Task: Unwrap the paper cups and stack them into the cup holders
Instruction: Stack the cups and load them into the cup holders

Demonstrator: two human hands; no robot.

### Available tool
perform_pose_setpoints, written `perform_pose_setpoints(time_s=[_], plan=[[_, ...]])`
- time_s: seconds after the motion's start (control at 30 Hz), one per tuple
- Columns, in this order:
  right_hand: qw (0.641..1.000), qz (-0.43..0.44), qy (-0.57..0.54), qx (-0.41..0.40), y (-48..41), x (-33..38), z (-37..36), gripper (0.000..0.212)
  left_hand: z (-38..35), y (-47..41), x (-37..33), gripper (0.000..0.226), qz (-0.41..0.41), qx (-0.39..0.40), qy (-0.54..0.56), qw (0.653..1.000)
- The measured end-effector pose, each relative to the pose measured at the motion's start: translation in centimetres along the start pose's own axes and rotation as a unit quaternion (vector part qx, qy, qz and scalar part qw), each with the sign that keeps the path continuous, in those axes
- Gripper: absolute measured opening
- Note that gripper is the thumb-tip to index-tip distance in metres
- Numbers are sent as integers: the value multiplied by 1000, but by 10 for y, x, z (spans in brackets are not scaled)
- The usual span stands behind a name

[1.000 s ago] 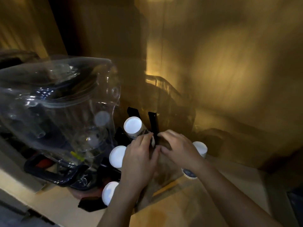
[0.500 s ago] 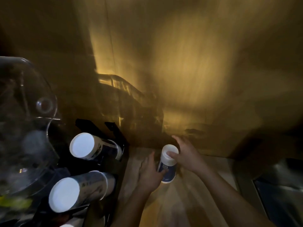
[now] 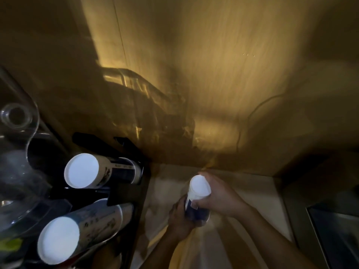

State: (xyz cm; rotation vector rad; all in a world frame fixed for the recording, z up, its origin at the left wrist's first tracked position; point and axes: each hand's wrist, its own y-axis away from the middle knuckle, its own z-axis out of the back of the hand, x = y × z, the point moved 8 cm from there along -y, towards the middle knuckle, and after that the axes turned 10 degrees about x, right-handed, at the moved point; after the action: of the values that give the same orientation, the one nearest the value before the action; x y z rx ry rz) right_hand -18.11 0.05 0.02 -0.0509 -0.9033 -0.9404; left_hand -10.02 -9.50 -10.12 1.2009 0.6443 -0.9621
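A short stack of paper cups [image 3: 198, 199], white bottom up with a dark blue print, stands on the wooden counter [image 3: 252, 193] at lower centre. My right hand [image 3: 221, 197] wraps around its top and right side. My left hand [image 3: 179, 220] grips its lower left side. Whether clear wrap still covers the stack is too blurred to tell. At the left a black cup holder [image 3: 126, 191] holds two long stacks, an upper stack [image 3: 101, 170] and a lower stack [image 3: 77, 228], lying tilted with white bottoms toward me.
A large clear plastic container [image 3: 17, 171] fills the far left edge. A wooden wall [image 3: 213, 74] rises behind the counter, with a thin cable [image 3: 242, 123] running down it. A dark metal surface [image 3: 338, 230] lies at the lower right.
The view swung right, away from the cup holder. Both hands left the holder and closed on the short cup stack on the counter, which now sits a little nearer to me.
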Motion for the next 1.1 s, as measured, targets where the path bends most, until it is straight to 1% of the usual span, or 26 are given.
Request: perform_pose_setpoints(time_s=[0.1,0.17,0.27,0.37,0.43,0.5,0.6,0.67,0.77,0.83,1.0,1.1], plan=[[999,37,-26,-1,9,18,8,86,0,15,-11,82,-33,44,121,991],[998,61,-34,-8,15,36,15,86,10,25,-24,77,-50,42,141,988],[990,119,-19,-74,29,76,35,83,35,47,-52,77,-74,18,143,987],[970,203,-28,-132,51,126,58,76,70,79,-88,83,-104,-53,87,989],[949,267,-32,-167,71,162,72,70,94,107,-116,88,-144,-112,66,981],[926,319,-43,-197,92,196,85,67,116,139,-139,89,-174,-178,39,968],[894,389,-55,-218,119,244,96,67,142,180,-161,86,-224,-245,18,943],[874,426,-58,-227,130,269,99,70,159,203,-169,87,-238,-290,-8,927],[865,450,-48,-219,130,299,92,73,188,226,-171,88,-235,-347,-40,907],[868,454,-32,-199,123,314,79,76,204,232,-165,87,-231,-360,-38,903],[866,469,33,-173,98,336,46,80,230,228,-142,81,-210,-360,-15,909],[886,441,47,-135,72,331,29,81,233,212,-131,78,-213,-326,1,921]])
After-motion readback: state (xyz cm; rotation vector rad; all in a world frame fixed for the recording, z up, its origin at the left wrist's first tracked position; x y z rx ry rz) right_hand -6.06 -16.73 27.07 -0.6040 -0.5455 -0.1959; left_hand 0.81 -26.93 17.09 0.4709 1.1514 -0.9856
